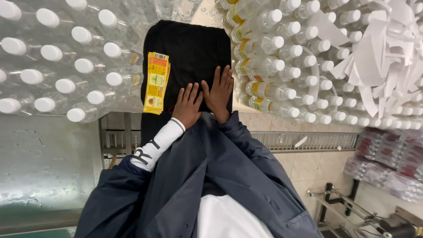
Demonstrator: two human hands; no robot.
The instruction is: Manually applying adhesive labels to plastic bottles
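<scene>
**Labels Near the Cloth Edge**

Risked nudging the yellow label stack (pixel 157 82) off the black cloth (pixel 189 48) with any sideways sweep. Lay flat, glossy, along the cloth's left edge beside capped clear bottles (pixel 66 66). Pressed down open-palmed, left hand (pixel 188 105) and right hand (pixel 219 93), gripping nothing.
</scene>
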